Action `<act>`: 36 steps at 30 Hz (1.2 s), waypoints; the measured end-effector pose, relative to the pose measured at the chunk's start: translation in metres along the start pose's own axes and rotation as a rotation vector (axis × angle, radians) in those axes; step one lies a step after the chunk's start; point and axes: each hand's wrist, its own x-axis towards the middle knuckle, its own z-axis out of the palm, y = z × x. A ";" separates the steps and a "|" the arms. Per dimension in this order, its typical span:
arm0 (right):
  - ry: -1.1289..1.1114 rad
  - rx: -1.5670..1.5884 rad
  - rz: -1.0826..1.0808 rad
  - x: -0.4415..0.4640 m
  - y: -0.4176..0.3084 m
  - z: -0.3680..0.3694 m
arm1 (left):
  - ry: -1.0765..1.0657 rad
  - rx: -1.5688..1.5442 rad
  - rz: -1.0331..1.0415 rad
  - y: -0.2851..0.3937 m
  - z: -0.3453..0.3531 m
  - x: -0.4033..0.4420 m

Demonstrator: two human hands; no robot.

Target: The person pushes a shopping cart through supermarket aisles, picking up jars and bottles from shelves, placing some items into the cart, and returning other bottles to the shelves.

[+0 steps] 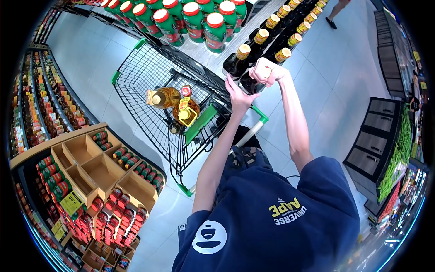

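A dark sauce bottle is held between my two hands at the front corner of the display. My left hand is closed around its lower part, with the thumb stretched along the near side. Around the neck and top of the same bottle, my right hand is wrapped, hiding the cap. Just left of it stands another dark bottle with a yellow cap. Rows of similar yellow-capped bottles run back along the display. Whether the held bottle touches the display surface, I cannot tell.
Below the display stands a green-trimmed shopping cart holding oil bottles and a small dark bottle. Green red-capped bottles share the display. A wooden shelf unit is at left, a vegetable stand at right. A person's leg shows behind.
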 end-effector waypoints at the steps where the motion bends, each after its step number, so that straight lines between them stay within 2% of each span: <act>1: -0.008 0.008 -0.001 0.002 0.002 -0.001 | -0.029 -0.021 -0.004 0.001 -0.002 0.003; 6: 0.009 0.013 -0.013 0.004 0.001 -0.003 | -0.106 -0.152 -0.024 -0.001 -0.001 0.010; 10: 0.042 0.032 0.026 0.002 -0.006 -0.001 | -0.095 -0.236 -0.059 0.001 0.005 0.009; 13: 0.162 -0.077 -0.026 0.002 -0.011 0.003 | -0.072 -0.241 -0.056 -0.001 0.008 0.010; 14: 0.122 -0.073 -0.039 -0.004 -0.005 -0.003 | -0.076 -0.269 -0.061 -0.002 0.008 0.010; 18: 0.321 -0.284 0.065 -0.016 -0.020 0.016 | -0.043 -0.220 -0.071 0.005 0.007 0.008; 21: 0.642 -0.278 0.056 -0.017 -0.024 0.040 | 0.004 -0.160 -0.055 0.008 0.009 0.006; 23: 0.882 -0.123 -0.111 -0.017 0.002 0.045 | 0.018 -0.164 -0.057 0.009 0.009 0.005; 26: 1.099 -0.122 -0.203 -0.006 0.023 0.057 | 0.028 -0.190 -0.052 0.008 0.011 0.006; 30: 1.161 -0.145 -0.338 0.006 0.027 0.059 | 0.064 -0.150 0.000 0.000 0.018 0.006; 36: 1.244 -0.160 -0.390 0.012 0.033 0.064 | 0.054 -0.190 -0.031 0.002 0.017 0.004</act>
